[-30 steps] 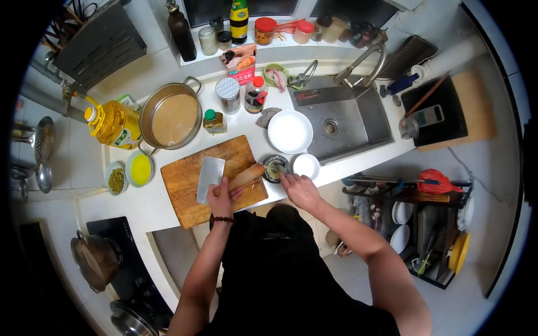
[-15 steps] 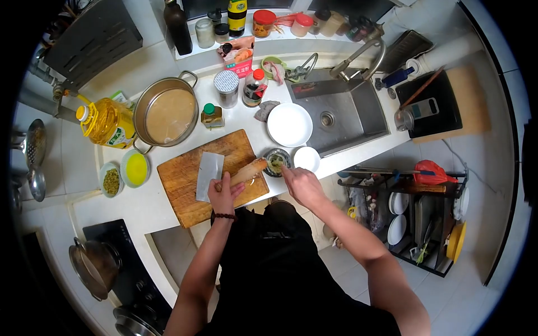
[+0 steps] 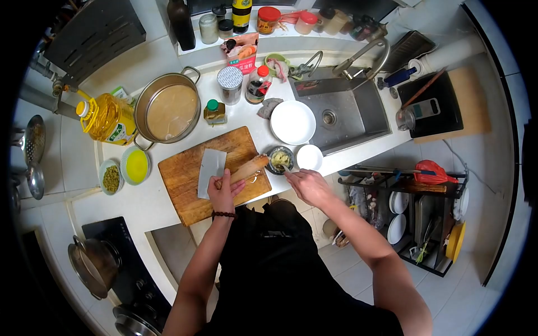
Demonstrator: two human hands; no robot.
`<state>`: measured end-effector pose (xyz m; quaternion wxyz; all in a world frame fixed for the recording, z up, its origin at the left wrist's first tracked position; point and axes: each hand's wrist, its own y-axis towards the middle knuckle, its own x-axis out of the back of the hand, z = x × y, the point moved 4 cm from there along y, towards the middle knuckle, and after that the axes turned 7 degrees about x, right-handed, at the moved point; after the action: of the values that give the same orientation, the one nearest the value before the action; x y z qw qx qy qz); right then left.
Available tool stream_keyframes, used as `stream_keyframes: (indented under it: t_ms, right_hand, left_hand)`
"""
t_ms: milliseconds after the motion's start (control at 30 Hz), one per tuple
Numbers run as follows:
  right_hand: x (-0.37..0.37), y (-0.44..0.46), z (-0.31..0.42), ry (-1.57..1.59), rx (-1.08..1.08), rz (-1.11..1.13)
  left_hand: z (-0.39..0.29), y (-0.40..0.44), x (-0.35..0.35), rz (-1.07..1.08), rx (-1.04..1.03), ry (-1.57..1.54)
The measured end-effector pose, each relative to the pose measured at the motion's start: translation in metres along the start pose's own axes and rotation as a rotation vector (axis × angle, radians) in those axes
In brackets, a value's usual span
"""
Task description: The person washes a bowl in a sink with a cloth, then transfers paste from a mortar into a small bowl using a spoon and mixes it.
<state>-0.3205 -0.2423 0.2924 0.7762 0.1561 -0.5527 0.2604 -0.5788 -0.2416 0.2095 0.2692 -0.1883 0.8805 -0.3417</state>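
The left hand (image 3: pixel 222 187) grips a long brown wooden pestle (image 3: pixel 246 169) over the wooden board's (image 3: pixel 185 168) right edge; the right pinches a slim utensil (image 3: pixel 286 168) dipping into a dark round bowl (image 3: pixel 291 154) near the white counter's (image 3: pixel 109 215) front edge. The pale-green mash (image 3: pixel 279 159) there looks largely crushed — some lumps appear left.

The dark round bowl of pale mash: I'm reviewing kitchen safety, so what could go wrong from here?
The dark round bowl sits close to the front edge of the white counter, so a push from the right hand might tip it off.

The silver rectangular cleaver lies on the brown wooden cutting board beside the left hand, which could be nicked if it shifts.
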Motion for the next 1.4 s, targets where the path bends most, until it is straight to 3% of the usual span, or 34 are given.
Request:
stream_keyframes:
  t_ms: [400,500,567,600,633,733,900,967,1100,1267,1400]
  right_hand:
    - [-0.016,0.008,-0.019,-0.109,-0.109,-0.039]
    - [-0.047,0.012,-0.019,-0.115,-0.018,-0.056]
    - [-0.049,0.015,-0.023,0.057,-0.279,-0.053]
    - [-0.048,0.013,-0.029,0.154,-0.29,-0.208]
    - [-0.052,0.01,-0.033,0.156,-0.288,-0.207]
    - [-0.054,0.001,-0.05,0.565,-0.534,-0.301]
    - [-0.048,-0.004,-0.062,0.684,-0.492,-0.268]
    - [-0.044,-0.001,-0.053,0.42,-0.261,-0.148]
    - [-0.054,0.002,-0.064,0.492,-0.355,-0.138]
    - [-0.069,-0.009,-0.092,1.064,-0.552,-0.244]
    - [-0.069,-0.013,-0.106,1.273,-0.574,-0.225]
  left_hand:
    - [-0.002,0.002,-0.002,0.016,-0.021,0.023]
    - [-0.001,0.001,-0.006,0.008,-0.021,0.036]
    - [0.001,0.003,-0.004,0.014,-0.024,0.035]
    - [0.0,0.003,-0.004,0.019,-0.028,0.032]
    - [0.0,0.002,-0.003,0.016,-0.029,0.032]
    - [-0.001,0.0,-0.001,0.01,-0.025,0.019]
    - [0.002,0.0,-0.001,0.004,-0.024,0.027]
    - [0.002,-0.001,-0.002,-0.005,-0.027,0.032]
    - [0.006,-0.001,-0.004,0.003,-0.044,0.038]
    - [0.008,-0.002,-0.005,-0.005,-0.057,0.022]
    - [0.009,-0.003,-0.004,-0.017,-0.074,0.005]
